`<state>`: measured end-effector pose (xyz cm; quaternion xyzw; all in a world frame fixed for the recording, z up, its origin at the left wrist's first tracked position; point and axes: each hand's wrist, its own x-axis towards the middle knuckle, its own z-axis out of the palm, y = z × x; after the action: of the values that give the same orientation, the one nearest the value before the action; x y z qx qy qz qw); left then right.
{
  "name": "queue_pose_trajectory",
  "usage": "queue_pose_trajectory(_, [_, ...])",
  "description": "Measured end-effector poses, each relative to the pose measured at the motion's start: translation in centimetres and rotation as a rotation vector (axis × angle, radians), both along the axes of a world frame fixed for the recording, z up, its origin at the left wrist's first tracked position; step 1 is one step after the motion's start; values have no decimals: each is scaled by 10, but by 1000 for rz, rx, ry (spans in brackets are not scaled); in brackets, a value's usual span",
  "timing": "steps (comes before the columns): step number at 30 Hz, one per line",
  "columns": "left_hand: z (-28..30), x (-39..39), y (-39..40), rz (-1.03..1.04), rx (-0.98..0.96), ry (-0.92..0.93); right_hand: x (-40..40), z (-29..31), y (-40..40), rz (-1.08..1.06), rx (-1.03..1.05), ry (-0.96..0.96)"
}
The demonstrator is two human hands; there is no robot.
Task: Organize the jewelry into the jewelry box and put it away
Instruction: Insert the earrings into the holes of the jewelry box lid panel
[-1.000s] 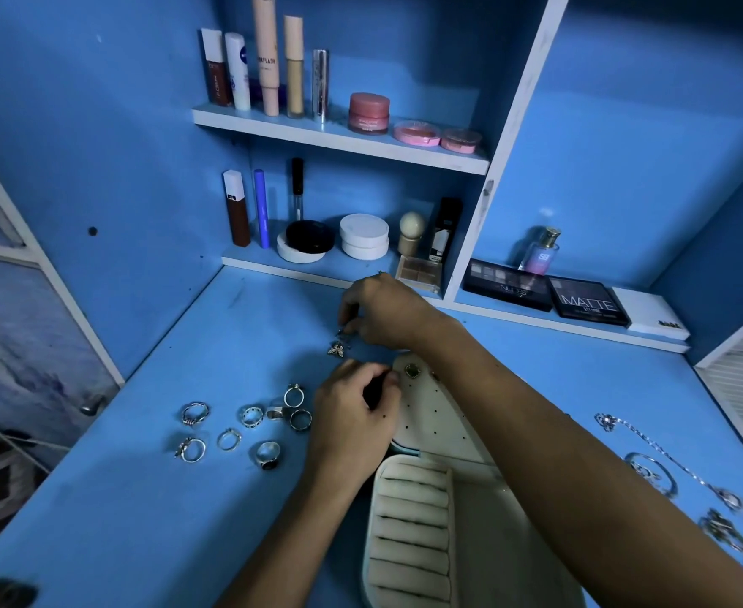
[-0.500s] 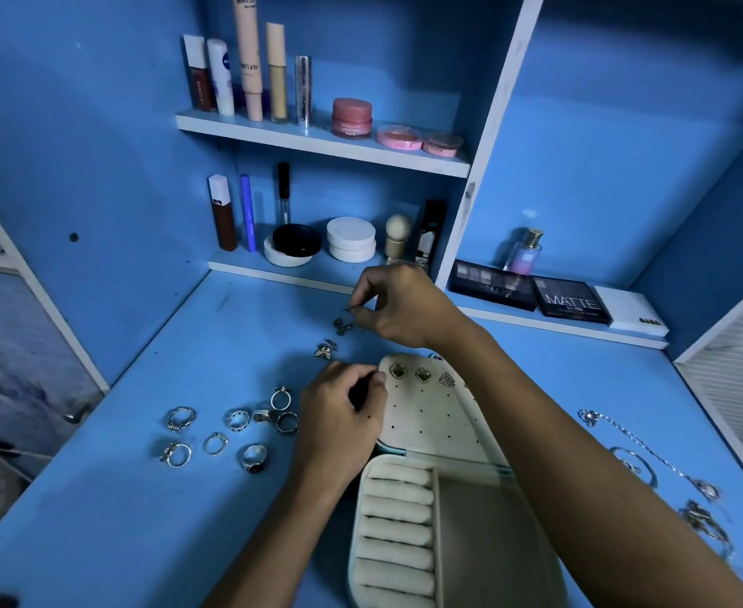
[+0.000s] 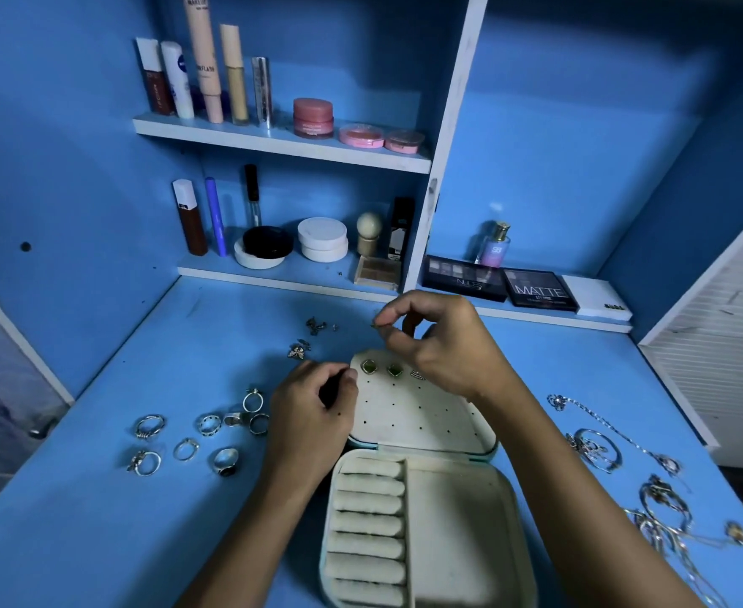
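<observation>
A cream jewelry box [image 3: 457,511] lies open on the blue desk, its perforated lid panel [image 3: 409,414] tipped back with three earrings [image 3: 393,369] pinned along its top row. My right hand [image 3: 439,344] hovers above that panel and pinches a small earring [image 3: 377,324] between thumb and fingertips. My left hand [image 3: 317,410] rests with curled fingers against the lid's left edge; whether it holds something small is hidden. More earrings [image 3: 312,333] lie on the desk behind the box. Several rings [image 3: 202,432] lie to the left, chains and bracelets [image 3: 624,467] to the right.
Cosmetics stand on two shelves [image 3: 281,140] at the back. Eyeshadow palettes [image 3: 499,285], a perfume bottle [image 3: 492,245] and a white box [image 3: 597,298] sit on the low ledge at the right. A white slatted panel [image 3: 720,344] borders the desk's right side.
My right hand has picked an earring off the desk and carried it right and up over the lid panel. The view has shifted, showing more of the box. My left hand stays at the lid.
</observation>
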<state>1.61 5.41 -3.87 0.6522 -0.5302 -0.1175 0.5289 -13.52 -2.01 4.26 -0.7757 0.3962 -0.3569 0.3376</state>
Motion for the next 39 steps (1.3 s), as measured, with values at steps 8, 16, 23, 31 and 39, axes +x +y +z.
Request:
queue_pose_trajectory(8, [2,0,2,8,25,6,-42,-14,24,-79,-16,-136])
queue_pose_trajectory(16, [4,-2,4,11,45,14,-60,-29,41,-132,218,-379])
queue_pose_trajectory(23, [3,-1,5,-5,66,32,-71,-34,48,-148,252,-405])
queue_pose_trajectory(31, [5,-2,6,-5,71,26,-74,-33,50,-147,222,-399])
queue_pose_trajectory(39, [6,-3,7,0,69,15,-75,-34,51,-143,299,-465])
